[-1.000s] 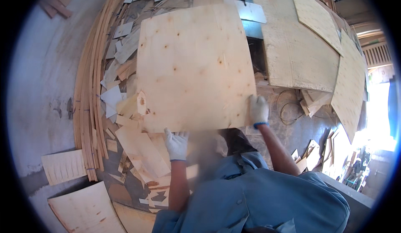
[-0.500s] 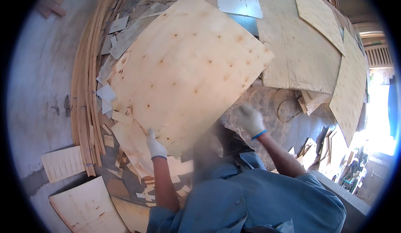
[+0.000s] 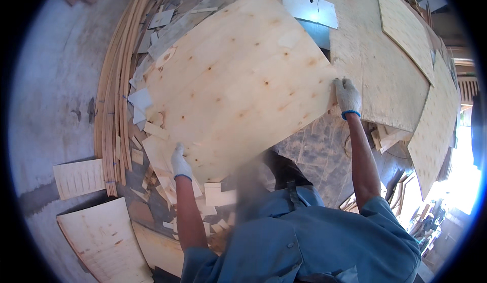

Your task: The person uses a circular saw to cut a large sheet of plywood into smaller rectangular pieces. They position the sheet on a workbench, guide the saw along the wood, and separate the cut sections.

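Note:
A large pale plywood sheet [image 3: 238,85] with brown knot marks lies tilted in front of me, one corner pointing away. My left hand [image 3: 181,162], in a white knit glove, grips its near left edge with the thumb on top. At the right corner my right hand [image 3: 348,96], in a matching glove with a blue cuff, is closed on the sheet; its fingertips are partly hidden. Small broken plywood scraps [image 3: 157,131] show beside and under the sheet's left side.
Long thin wooden strips [image 3: 109,115] run along the left by a grey wall [image 3: 50,95]. Larger plywood boards [image 3: 390,75] lie at the right. A whitish metal-looking plate [image 3: 309,9] sits beyond the sheet. More boards [image 3: 104,237] rest at lower left, with offcuts [image 3: 401,186] at lower right.
My right hand has moved out and away from near my body to the sheet's right corner and closed on it. My left hand keeps its hold on the near left edge.

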Action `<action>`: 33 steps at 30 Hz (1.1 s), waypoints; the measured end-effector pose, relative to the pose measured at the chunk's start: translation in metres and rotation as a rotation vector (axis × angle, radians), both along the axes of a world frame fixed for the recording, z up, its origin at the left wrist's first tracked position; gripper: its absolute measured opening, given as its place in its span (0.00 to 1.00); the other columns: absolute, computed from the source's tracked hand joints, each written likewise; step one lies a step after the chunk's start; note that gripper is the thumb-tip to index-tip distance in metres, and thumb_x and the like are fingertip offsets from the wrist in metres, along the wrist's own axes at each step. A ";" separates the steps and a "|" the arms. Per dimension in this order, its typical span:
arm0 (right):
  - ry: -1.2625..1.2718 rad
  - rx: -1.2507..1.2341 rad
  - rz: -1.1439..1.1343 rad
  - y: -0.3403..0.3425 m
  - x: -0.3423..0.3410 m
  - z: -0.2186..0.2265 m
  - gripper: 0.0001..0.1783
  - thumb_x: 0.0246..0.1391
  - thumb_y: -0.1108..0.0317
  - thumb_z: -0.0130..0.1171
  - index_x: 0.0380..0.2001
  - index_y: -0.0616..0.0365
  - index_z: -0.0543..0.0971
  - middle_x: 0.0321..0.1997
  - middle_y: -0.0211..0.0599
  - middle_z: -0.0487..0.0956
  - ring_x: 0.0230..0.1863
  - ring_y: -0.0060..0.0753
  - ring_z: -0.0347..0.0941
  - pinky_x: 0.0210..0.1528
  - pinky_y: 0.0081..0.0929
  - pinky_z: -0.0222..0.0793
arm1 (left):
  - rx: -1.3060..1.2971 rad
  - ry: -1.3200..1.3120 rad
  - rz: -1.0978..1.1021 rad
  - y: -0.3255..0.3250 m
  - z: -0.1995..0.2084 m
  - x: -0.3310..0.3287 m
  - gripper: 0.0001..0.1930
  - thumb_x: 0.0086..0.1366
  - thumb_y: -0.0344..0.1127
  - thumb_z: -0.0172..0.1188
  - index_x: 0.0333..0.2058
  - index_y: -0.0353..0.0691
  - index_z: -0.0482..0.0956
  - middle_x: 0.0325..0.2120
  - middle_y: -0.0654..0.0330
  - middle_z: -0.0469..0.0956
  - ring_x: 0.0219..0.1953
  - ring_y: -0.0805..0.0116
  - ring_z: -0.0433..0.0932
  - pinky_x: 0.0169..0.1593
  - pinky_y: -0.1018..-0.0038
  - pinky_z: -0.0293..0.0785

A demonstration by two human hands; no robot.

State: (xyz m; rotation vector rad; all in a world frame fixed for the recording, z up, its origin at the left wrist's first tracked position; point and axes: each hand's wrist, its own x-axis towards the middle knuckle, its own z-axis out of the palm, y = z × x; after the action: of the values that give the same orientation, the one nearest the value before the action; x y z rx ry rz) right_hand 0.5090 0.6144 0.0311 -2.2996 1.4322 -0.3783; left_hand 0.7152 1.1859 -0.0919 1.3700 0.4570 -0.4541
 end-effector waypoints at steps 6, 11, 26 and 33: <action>0.069 0.129 -0.047 0.051 -0.052 -0.008 0.29 0.59 0.43 0.50 0.31 0.62 0.79 0.33 0.59 0.78 0.39 0.59 0.77 0.42 0.45 0.70 | 0.765 -0.409 -0.165 0.017 0.017 0.031 0.29 0.69 0.48 0.53 0.57 0.27 0.69 0.54 0.47 0.73 0.56 0.56 0.72 0.61 0.66 0.65; -0.012 -0.028 0.118 0.170 -0.112 -0.024 0.27 0.61 0.47 0.51 0.29 0.64 0.78 0.25 0.57 0.76 0.31 0.56 0.77 0.34 0.47 0.68 | 0.914 -0.408 -0.009 0.027 0.042 -0.038 0.31 0.70 0.49 0.51 0.61 0.27 0.65 0.63 0.46 0.64 0.65 0.53 0.63 0.66 0.64 0.58; -0.066 -0.064 0.150 0.269 -0.089 0.022 0.17 0.57 0.56 0.58 0.42 0.57 0.79 0.39 0.49 0.80 0.41 0.51 0.78 0.45 0.42 0.73 | 0.030 -0.011 -0.300 0.052 0.041 -0.096 0.26 0.71 0.48 0.52 0.56 0.29 0.71 0.51 0.59 0.74 0.53 0.71 0.72 0.59 0.71 0.67; 0.032 0.067 -0.094 0.195 -0.081 -0.034 0.23 0.58 0.50 0.52 0.42 0.59 0.79 0.42 0.54 0.80 0.46 0.56 0.75 0.50 0.46 0.68 | 0.067 -0.027 -0.293 0.091 -0.001 -0.014 0.28 0.71 0.49 0.52 0.56 0.26 0.72 0.51 0.58 0.75 0.52 0.72 0.73 0.58 0.73 0.68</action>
State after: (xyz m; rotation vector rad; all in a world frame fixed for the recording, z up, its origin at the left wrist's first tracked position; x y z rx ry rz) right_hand 0.4276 0.8098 -0.0033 -2.2003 1.5487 -0.3177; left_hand 0.7017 1.2770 -0.0932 1.5135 0.2509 -0.6636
